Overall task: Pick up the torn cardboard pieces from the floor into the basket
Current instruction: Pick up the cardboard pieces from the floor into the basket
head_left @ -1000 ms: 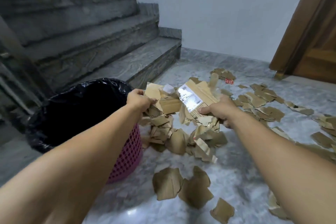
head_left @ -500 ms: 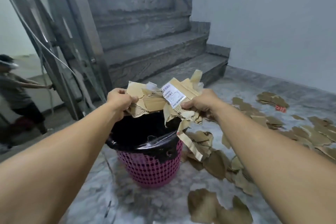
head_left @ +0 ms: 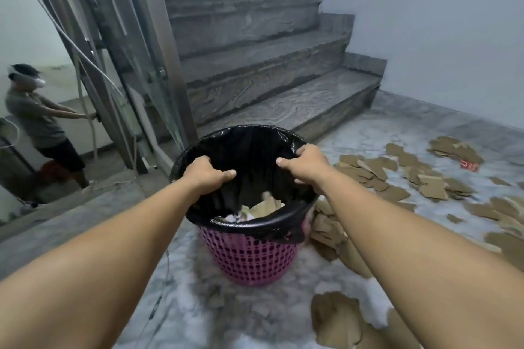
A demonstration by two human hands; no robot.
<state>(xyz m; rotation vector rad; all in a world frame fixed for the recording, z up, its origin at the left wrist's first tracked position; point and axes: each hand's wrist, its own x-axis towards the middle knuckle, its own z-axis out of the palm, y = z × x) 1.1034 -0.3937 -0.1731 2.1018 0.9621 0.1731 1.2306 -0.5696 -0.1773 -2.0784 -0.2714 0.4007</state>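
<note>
Both hands, left (head_left: 208, 176) and right (head_left: 307, 163), grip the bag (head_left: 249, 156) lining the basket (head_left: 249, 255); tugging might tip it toward cardboard (head_left: 425, 181) at three o'clock.

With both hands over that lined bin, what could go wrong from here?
The left hand and right hand seem to pinch the black liner; a hard tug might tear it or pull it off the pink basket. The basket looks light and might tip. Cardboard pieces on the floor lie close by and could slide underfoot.
</note>
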